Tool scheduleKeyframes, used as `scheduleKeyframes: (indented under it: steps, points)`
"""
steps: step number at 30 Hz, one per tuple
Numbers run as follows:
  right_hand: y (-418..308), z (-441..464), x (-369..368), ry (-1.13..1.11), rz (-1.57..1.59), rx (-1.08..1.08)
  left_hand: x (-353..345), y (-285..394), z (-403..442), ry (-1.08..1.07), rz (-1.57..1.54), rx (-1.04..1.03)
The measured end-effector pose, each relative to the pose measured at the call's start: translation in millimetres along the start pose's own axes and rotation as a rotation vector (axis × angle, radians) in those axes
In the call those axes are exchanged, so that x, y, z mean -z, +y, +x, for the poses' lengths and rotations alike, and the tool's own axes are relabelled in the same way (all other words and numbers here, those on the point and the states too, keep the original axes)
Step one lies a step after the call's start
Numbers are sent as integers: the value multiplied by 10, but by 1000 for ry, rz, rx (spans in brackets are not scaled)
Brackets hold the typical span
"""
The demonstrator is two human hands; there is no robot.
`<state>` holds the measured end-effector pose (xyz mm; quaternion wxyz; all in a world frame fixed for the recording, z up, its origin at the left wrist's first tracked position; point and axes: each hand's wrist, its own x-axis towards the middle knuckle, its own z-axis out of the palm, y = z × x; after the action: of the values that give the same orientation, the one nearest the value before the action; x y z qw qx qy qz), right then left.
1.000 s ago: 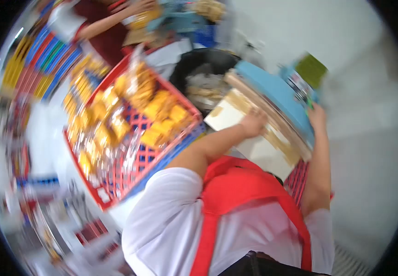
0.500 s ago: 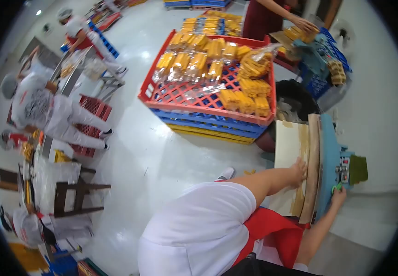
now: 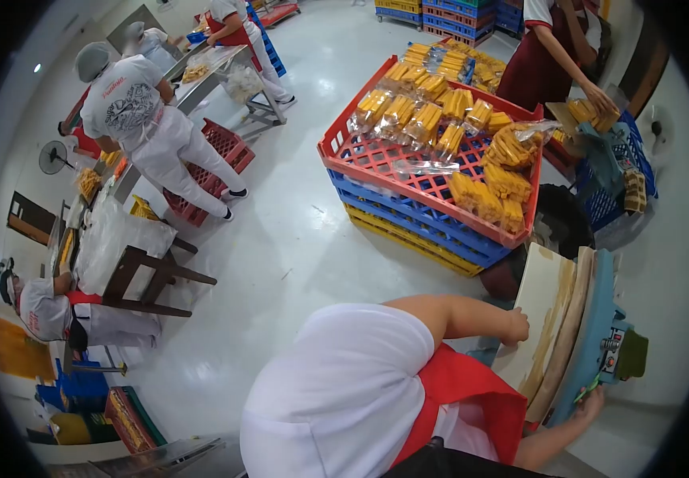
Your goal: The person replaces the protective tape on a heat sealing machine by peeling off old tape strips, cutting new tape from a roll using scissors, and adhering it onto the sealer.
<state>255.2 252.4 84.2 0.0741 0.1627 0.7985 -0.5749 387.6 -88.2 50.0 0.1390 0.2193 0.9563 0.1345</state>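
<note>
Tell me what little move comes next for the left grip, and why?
Maybe it should reach toward the bags in the red crate. The left grip is at the edge of the white board, where no bag shows, while the right grip is at the green thing, so the left seems the freer one.

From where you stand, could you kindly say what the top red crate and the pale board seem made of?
The top red crate looks like moulded plastic, slightly shiny: even colour, repeating lattice. The pale board could be painted wood or laminate, fairly matte: flat cream face, core hidden.
</note>
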Motion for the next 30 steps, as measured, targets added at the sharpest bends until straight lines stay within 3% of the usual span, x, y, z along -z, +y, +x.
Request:
scheduleKeyframes:
  steps: [2,6,9,13,14,15,16,17,18,20,22,23,25,30]
  points:
    - [72,20,104,-71,236,-98,23,-10,-7,-25,-25,6]
    - [-22,-284,131,-108,248,-113,29,41,-6,-81,-69,2]
    - [231,-235,395,-388,342,-151,31,86,31,-108,-82,-16]
    - [372,-760,360,-232,576,-43,-364,106,333,-99,-173,-72]
    - [409,-926,352,-176,631,-10,-503,96,355,6,-224,-123]
    - [440,-1086,338,-139,676,17,-549,166,412,-68,-324,59]
    - [432,-1238,321,-104,708,48,-611,171,416,-38,-189,-109]
    - [433,-1423,347,-161,715,111,-489,274,345,-77,-379,8]
    - [470,-1550,420,-294,726,190,-451,349,317,-21,-396,-6]
    - [344,-1929,475,-240,662,162,-493,497,355,8,-540,-65]
    - [462,-2242,656,-190,606,153,-547,698,396,-107,-836,80]
    - [547,-2369,736,-190,589,102,-600,841,457,-146,-822,44]
    - [683,-2553,793,-147,558,23,-714,1013,565,-357,-1583,377]
    - [1028,-3091,866,-62,554,-56,-819,1497,765,-439,-1801,560]
